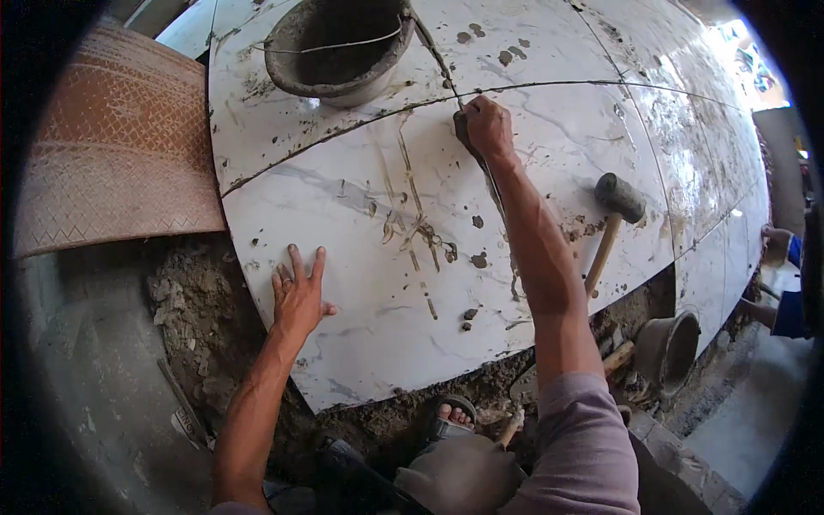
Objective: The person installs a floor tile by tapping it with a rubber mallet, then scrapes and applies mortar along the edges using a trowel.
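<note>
My left hand (298, 292) rests on the white marbled floor tile (369, 335) near its left edge, fingers spread and holding nothing. Further off, my right hand (489, 127) is closed at the joint between two tiles. From its left side shows a dark grey lump (463, 130), sponge- or rag-like, pressed against the joint; its exact kind is not clear. Wet brown streaks and mortar crumbs dot the tile between my hands. Right of my right forearm lies a rubber mallet (620, 197) with a wooden handle, partly hidden by the arm.
A mortar-smeared bucket (365, 92) with a wire handle stands at the far left on the tiles. Orange patterned sheeting (129, 129) lies left. Rough mortar (202, 318) borders the near edge. Another bucket (669, 352) lies tipped at right, near another person's arms (779, 249).
</note>
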A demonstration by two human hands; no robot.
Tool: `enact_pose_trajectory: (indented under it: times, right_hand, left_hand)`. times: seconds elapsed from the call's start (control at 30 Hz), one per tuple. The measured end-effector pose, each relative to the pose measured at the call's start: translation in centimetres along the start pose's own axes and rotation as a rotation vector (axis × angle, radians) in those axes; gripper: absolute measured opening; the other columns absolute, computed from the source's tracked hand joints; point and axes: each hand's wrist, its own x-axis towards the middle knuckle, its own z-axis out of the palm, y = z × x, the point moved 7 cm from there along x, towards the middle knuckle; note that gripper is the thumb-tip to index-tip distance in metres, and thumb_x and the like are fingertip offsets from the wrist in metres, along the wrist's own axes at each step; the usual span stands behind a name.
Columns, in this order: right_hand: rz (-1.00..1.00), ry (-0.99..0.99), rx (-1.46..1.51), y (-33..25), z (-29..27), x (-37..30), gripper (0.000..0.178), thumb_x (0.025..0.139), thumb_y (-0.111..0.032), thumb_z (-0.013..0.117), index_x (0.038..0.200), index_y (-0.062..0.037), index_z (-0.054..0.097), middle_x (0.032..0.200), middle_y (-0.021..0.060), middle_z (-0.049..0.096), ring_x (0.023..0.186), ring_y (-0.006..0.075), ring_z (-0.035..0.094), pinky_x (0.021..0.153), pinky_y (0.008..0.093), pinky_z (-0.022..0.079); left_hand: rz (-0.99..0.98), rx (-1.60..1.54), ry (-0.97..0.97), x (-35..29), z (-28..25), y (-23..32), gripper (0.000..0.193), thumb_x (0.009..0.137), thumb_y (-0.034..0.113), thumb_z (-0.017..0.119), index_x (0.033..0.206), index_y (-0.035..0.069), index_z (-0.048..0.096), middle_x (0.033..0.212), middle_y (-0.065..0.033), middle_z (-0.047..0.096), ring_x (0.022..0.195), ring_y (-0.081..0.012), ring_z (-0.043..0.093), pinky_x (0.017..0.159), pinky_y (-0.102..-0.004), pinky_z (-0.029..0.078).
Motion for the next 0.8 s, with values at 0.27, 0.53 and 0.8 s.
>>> enact_pose_trajectory:
  times: [0.27, 0.53, 0.8]
  right_hand:
    - [-0.188, -0.014, -0.069, -0.5, 0.2, 0.0, 0.013, 0.074, -0.016, 0.061, 0.071, -0.0033, 0.059, 0.072, 0.0143, 0.06, 0.069, 0.0369, 0.06, 0.065, 0.0433, 0.051]
    - [-0.018, -0.102, -0.161, 0.6, 0.3, 0.5, 0.017, 0.076, -0.016, 0.059, 0.069, 0.0, 0.058, 0.072, 0.0207, 0.062, 0.071, 0.0386, 0.062, 0.066, 0.0442, 0.051]
    - [0.039, -0.159, -0.079, 1.1, 0.4, 0.9, 0.022, 0.076, -0.021, 0.06, 0.075, 0.0006, 0.059, 0.072, 0.024, 0.061, 0.075, 0.0416, 0.062, 0.068, 0.0471, 0.049]
  left_hand:
    - [-0.014, -0.073, -0.03, 0.1, 0.2, 0.1, 0.114, 0.063, 0.036, 0.083, 0.15, 0.019, 0.012, 0.15, -0.0313, 0.009, 0.124, -0.0569, 0.036, 0.105, -0.0591, 0.027]
    - [0.03, -0.043, 0.028, 0.1, -0.3, 0.5, 0.111, 0.063, 0.043, 0.081, 0.149, 0.016, 0.016, 0.147, -0.0349, 0.012, 0.119, -0.0568, 0.041, 0.103, -0.0587, 0.029]
    - [0.015, -0.065, 0.003, 0.0, 0.1, 0.0, 0.111, 0.064, 0.04, 0.082, 0.149, 0.018, 0.014, 0.149, -0.0324, 0.008, 0.122, -0.0571, 0.038, 0.104, -0.0596, 0.028]
